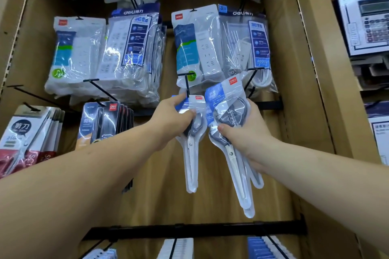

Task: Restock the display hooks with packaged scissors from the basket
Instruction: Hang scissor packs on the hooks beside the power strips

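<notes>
Gripping one scissors pack (192,145) at a hook (186,85), left hand (172,115); right hand (244,132) clutches several packs (229,107).

Pack in my left hand (171,111): clear plastic, blue-and-white header card with a small red logo square; the scissors (190,143) inside have dark grey handles and pale silver-white blades. Packs in my right hand (246,132): same scheme, blue card (223,99), red logo, grey handles, white blades. Display hook (187,85): black. Backboard (168,185): tan cardboard brown. Power strip packs (195,48) above: white strips, teal-and-green or dark blue cards, glossy clear bags. Far-left scissor cards (25,132): white over dark red, black lettering. Neighbouring cards (101,124): dark grey-blue, orange corner, red logo. Rail (200,230) below: black.
</notes>
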{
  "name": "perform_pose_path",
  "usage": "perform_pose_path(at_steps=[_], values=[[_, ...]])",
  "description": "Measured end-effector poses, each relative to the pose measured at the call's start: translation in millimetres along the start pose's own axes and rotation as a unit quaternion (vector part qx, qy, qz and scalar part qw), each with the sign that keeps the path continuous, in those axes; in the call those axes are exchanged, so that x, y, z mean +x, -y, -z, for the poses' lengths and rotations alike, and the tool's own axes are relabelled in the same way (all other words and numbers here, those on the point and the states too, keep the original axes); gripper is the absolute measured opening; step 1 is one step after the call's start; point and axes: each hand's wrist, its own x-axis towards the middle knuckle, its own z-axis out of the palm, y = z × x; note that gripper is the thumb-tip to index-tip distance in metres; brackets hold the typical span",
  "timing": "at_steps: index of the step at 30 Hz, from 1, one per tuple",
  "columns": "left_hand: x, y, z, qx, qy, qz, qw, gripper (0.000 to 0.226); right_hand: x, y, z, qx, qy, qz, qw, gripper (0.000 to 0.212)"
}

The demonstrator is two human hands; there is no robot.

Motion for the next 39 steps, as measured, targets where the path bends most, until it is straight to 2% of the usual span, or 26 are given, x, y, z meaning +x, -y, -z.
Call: perform_pose_path(at_steps=[5, 9, 11, 13, 14, 16, 18, 20, 21, 25, 31, 35, 39], values=[[-0.9, 6.9, -7.4, 0.02, 0.005, 0.014, 1.0, 0.066, -7.6, 3.7, 12.6, 0.021, -0.005, 0.012, 1.0, 0.082], [-5.8, 18.1, -6.5, 0.084, 0.014, 0.033, 0.996, 0.07, -14.5, 6.0, 23.4, 0.045, 0.021, 0.019, 0.999, 0.08], [-15.4, 18.1, -5.2, 0.157, -0.025, 0.025, 0.987, 0.071, -18.8, 6.3, 23.9, 0.061, 0.029, 0.017, 0.998, 0.079], [-33.6, 14.7, -5.8, 0.206, -0.09, 0.0, 0.975, 0.056, -24.3, 7.1, 19.6, 0.082, 0.029, 0.013, 0.996, 0.078], [-44.5, 13.7, -7.7, 0.179, -0.103, -0.004, 0.978, 0.04, -26.9, 6.1, 16.6, 0.092, 0.028, 0.009, 0.995, 0.078], [-73.2, 2.3, -15.2, 0.041, -0.067, 0.048, 0.996, 0.012, -33.1, 5.1, 8.1, 0.113, 0.032, 0.005, 0.993, 0.076], [-96.3, -12.9, -23.7, -0.082, 0.012, 0.124, 0.989, 0.029, -40.3, 2.8, -1.6, 0.128, 0.044, 0.008, 0.991, 0.07], [-105.4, -25.8, -29.1, -0.125, 0.066, 0.169, 0.976, 0.045, -48.7, -0.4, -10.2, 0.141, 0.057, 0.0, 0.988, 0.068], [-107.3, -31.0, -29.6, -0.122, 0.088, 0.177, 0.973, 0.046, -53.0, -2.6, -12.9, 0.144, 0.059, -0.008, 0.988, 0.07], [-105.1, -34.8, -28.0, -0.129, 0.13, 0.236, 0.954, 0.025, -63.7, -10.4, -18.6, 0.101, 0.053, -0.004, 0.993, 0.074], [-103.7, -23.6, -23.5, -0.231, 0.115, 0.258, 0.931, 0.029, -66.3, -3.1, -12.6, 0.125, 0.091, -0.023, 0.988, 0.067], [-106.7, -15.4, -15.1, -0.268, 0.093, 0.253, 0.925, 0.017, -61.3, -2.6, -13.1, 0.185, 0.076, -0.086, 0.976, 0.059], [-110.4, -10.7, -17.2, -0.268, 0.053, 0.249, 0.929, 0.017, -59.7, -7.4, -20.8, 0.177, 0.043, -0.089, 0.979, 0.062]])
